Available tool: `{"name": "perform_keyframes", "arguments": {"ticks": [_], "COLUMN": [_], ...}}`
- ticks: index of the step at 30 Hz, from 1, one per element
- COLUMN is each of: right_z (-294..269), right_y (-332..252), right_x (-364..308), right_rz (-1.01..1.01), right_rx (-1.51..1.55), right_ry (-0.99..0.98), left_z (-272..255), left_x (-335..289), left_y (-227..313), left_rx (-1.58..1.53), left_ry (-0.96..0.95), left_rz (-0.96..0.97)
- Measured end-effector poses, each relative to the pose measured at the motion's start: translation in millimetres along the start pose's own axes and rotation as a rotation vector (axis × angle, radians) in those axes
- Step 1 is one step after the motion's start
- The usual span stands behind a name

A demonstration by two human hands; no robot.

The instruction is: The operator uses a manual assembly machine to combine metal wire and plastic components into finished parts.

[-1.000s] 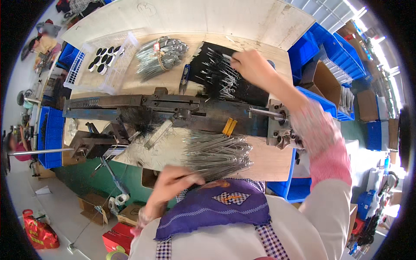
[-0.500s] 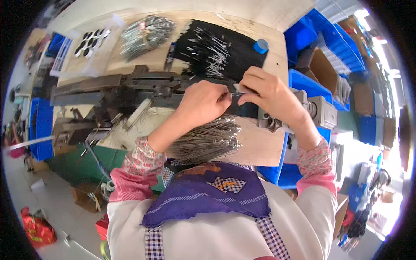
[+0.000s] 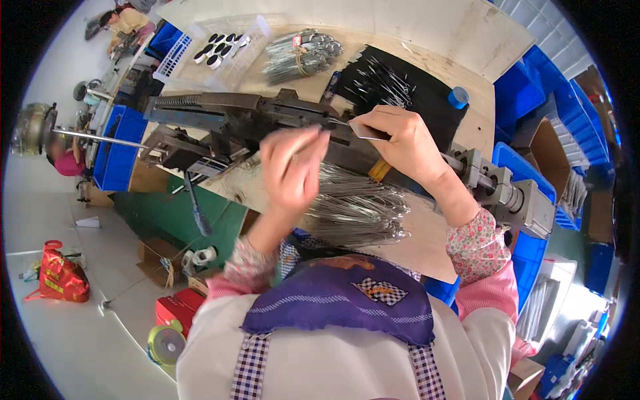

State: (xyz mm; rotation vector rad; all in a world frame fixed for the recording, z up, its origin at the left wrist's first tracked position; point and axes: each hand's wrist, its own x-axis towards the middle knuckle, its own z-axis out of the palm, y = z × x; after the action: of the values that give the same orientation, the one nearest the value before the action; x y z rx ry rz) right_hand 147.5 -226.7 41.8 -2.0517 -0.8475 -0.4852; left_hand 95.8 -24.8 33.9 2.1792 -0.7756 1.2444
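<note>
My right hand [image 3: 403,137] is closed over the machine, its fingers pinching a small flat grey metal piece [image 3: 369,132]. Left of it, my left hand [image 3: 293,167] is smeared by motion, so its fingers and anything in them cannot be made out. Both hands are at the long dark metal machine [image 3: 220,105] that crosses the bench. Just on my side of the machine lies a thick pile of thin metal wires [image 3: 360,210]. Beyond the machine, several thin metal pieces [image 3: 383,83] rest on a black mat [image 3: 433,115].
A blue tape roll [image 3: 458,97] sits on the mat's right edge. At the back are a tied metal bundle [image 3: 303,57] and a white basket [image 3: 259,37] with black-and-white cylinders. A lever with a rod [image 3: 100,137] juts left. Blue bins [image 3: 520,83] stand right.
My hands were close together at a thin piece over the machine; now they are apart, the left drawn back toward me. The view has shifted left, showing more floor.
</note>
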Motion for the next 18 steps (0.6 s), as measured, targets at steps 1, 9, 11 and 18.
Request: {"name": "perform_keyframes", "arguments": {"ticks": [1,9,11,18], "right_z": [4,21,27,30], "right_y": [0,13,12,18], "right_x": [6,14,18,17], "right_rz": [0.027,0.178,0.189,0.144], "right_rx": [0.009,-0.059,-0.090,-0.107], "right_ry": [-0.031,-0.165,-0.192,-0.207], "left_z": [-6,-5,-9,-11], "left_x": [-25,-66,-43,8], "left_y": [12,-35,-51,9], "left_rx": [-0.053,-1.830,-2.366,-1.058], "left_ry": [-0.043,-0.158,-0.059,-0.705], "left_rz": [-0.138,-1.748,-1.755,-1.445]}}
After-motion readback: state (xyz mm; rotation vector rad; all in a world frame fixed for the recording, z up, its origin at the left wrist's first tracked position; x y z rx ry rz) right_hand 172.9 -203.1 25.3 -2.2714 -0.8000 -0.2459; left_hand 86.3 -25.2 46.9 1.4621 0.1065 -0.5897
